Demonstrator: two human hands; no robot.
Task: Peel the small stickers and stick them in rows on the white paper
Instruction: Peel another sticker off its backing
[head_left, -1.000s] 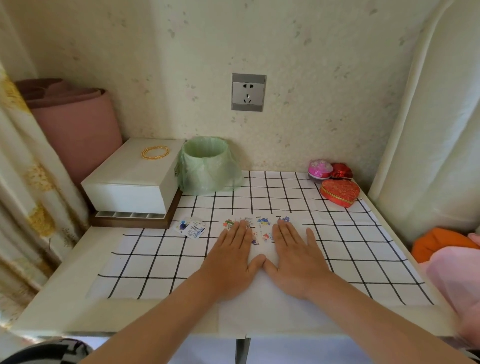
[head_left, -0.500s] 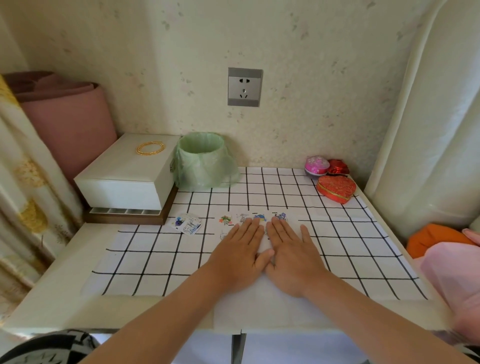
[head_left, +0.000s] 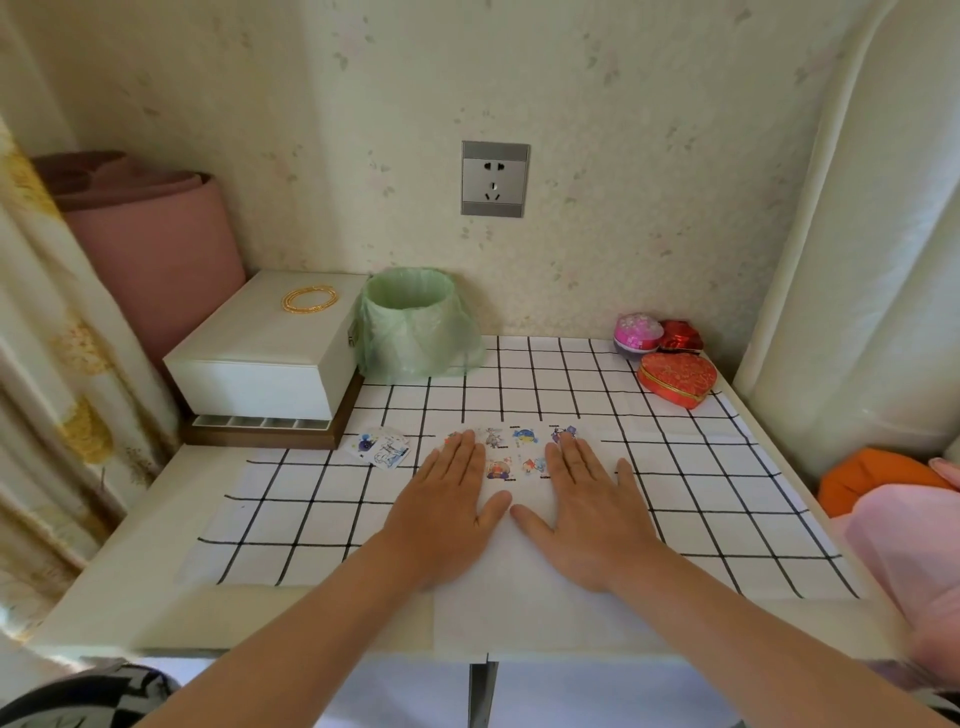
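A white paper (head_left: 524, 592) lies on the checked cloth in front of me. Several small colourful stickers (head_left: 511, 452) sit in two rows near its far edge. My left hand (head_left: 441, 514) rests flat on the paper's left part, palm down, fingers together, its fingertips covering one sticker. My right hand (head_left: 587, 514) lies flat on the right part, fingertips touching the far-right sticker. Both hands hold nothing. A small pile of loose stickers (head_left: 383, 448) lies on the cloth left of the paper.
A white box (head_left: 260, 358) with a gold bangle (head_left: 310, 299) stands at the back left, beside a green-lined bin (head_left: 410, 325). A red heart tin (head_left: 675, 382) and a pink ball (head_left: 638, 332) sit at the back right. Orange and pink cloth (head_left: 883, 488) lies right.
My two hands have slid apart sideways over the paper, uncovering the stickers between them. The camera view shifted slightly.
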